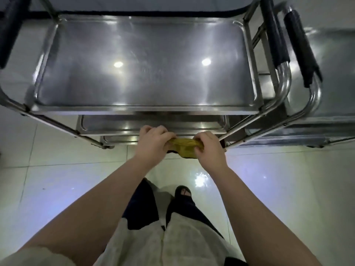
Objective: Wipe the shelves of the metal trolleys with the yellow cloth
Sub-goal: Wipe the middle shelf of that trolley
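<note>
head view: left hand (pixel 151 144) and right hand (pixel 208 148) both grip the bunched yellow cloth (pixel 183 147) before the metal trolley (pixel 146 64).

trolley shelves (pixel 146 64): no lettering or numbers can be read.
handle grips (pixel 301 48): no brand is made out.
yellow cloth (pixel 184 145): no label is seen.

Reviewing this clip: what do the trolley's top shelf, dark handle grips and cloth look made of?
The top shelf looks like polished metal, likely stainless steel: it mirrors ceiling lights. The handle grip is a matte black sleeve over shiny tube, perhaps foam or rubber. The yellow cloth is soft fabric, bunched and creased between the left hand and right hand.
</note>
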